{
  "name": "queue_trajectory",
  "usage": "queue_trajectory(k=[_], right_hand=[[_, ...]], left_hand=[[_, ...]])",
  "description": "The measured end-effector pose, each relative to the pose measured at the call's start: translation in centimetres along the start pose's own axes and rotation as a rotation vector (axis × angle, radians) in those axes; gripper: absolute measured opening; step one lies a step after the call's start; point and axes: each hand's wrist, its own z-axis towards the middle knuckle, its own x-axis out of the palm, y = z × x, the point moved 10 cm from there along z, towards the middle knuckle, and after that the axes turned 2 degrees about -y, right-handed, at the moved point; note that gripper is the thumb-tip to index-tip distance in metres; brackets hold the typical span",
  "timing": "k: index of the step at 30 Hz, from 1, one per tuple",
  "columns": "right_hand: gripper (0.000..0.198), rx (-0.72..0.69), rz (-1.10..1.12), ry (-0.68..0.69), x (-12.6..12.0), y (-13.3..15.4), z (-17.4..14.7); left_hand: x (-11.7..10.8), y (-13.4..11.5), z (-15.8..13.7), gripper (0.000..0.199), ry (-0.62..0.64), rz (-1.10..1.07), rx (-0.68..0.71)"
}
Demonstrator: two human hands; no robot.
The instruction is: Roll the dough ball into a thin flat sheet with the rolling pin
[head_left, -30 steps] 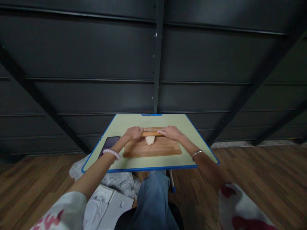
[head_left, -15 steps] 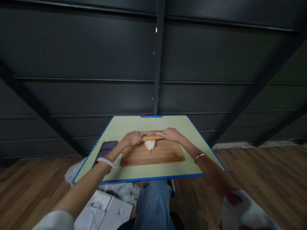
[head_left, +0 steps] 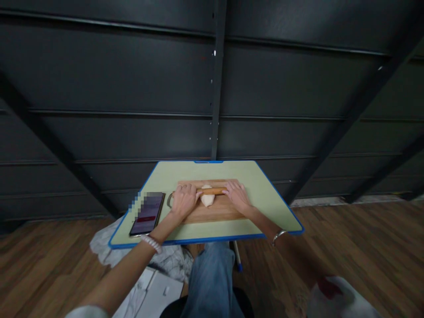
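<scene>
A wooden rolling pin [head_left: 214, 191] lies crosswise on a piece of pale dough [head_left: 207, 200], which shows on both the near and far side of it. My left hand [head_left: 184, 201] is over the pin's left end, thumb along the wood. On the right end rests my right hand [head_left: 236, 195], its fingers reaching forward over the pin. Both hands hold the pin; their palms hide its ends. Beneath is a wooden cutting board [head_left: 218, 215], with a handle loop at its left edge beside my left hand.
The board lies on a pale green folding table [head_left: 274, 212] with a blue rim. A phone [head_left: 148, 216] lies at its left. Below are crumpled cloth [head_left: 106, 243], a white box [head_left: 162, 291] and my jeans-clad leg [head_left: 212, 278]. A dark panelled wall [head_left: 159, 137] stands behind.
My hands have turned from wrapped round the pin to lying flatter over it, fingers extended. More dough shows beyond the pin. The view has shifted slightly and the phone is less covered.
</scene>
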Motion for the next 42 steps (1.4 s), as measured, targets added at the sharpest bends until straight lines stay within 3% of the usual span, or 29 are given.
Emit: queue_trajectory(k=[5,9,13,15,18,21,23,30,37,42], right_hand=[[0.03,0.013,0.002,-0.011,-0.6,0.4,-0.8],[0.027,-0.099,0.027,0.066,-1.8,0.8,0.2],[0.027,-0.223,0.011,0.176,-2.1,1.3,1.2],[0.028,-0.247,-0.013,0.182,-1.8,1.6,1.3],[0.027,-0.233,-0.012,0.158,-1.1,1.8,0.9],[0.029,-0.19,0.052,0.147,-0.5,1.6,0.6],[0.03,-0.177,0.122,0.17,-0.2,1.5,0.7],[0.034,-0.195,0.336,0.385,0.3,1.3,2.0],[0.034,-0.135,0.123,0.187,-1.5,1.6,0.9],[0.042,-0.016,0.123,0.212,-0.9,0.4,-0.3]], left_hand=[[0.3,0.4,-0.8,0.035,0.029,-0.069,0.022],[1.3,1.0,0.2,0.041,0.267,-0.277,0.182],[2.0,2.0,1.1,0.049,0.439,-0.311,0.216],[2.1,2.2,1.0,0.051,0.422,-0.226,0.165],[1.4,2.0,0.0,0.051,0.294,-0.043,0.072],[-0.3,0.6,-1.2,0.047,0.115,0.092,0.095],[-0.8,-0.1,-1.6,0.043,0.06,0.131,0.124],[-0.2,0.2,-1.7,0.036,0.067,0.068,0.106],[0.3,0.9,-2.1,0.036,0.067,-0.004,0.041],[-2.3,1.7,-0.8,0.029,-0.016,-0.165,0.047]])
